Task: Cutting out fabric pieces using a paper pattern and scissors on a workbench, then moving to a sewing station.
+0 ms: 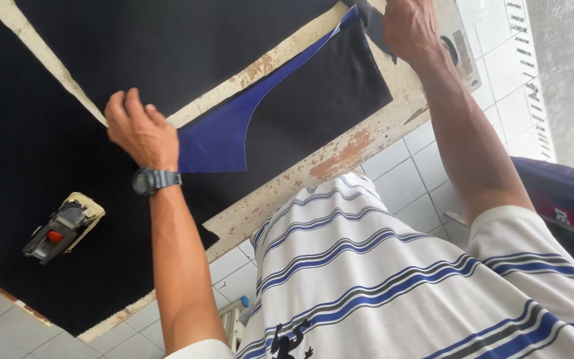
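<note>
Even, diffuse daylight — bright on the white floor tiles (pixel 426 166) and the striped shirt (pixel 393 279), no hard glare. Black cloth (pixel 48 146) reads as flat dark mass, weave detail lost. Soft shadows only: faint one under the left hand (pixel 142 133), arm undersides slightly darker. Right hand (pixel 410 26) at top edge, mildly soft. Wide-angle stretch toward corners — table edge (pixel 340 156) lines bow a little. Wall at right (pixel 569 80) grainy, slightly overexposed. Centre sharp.
</note>
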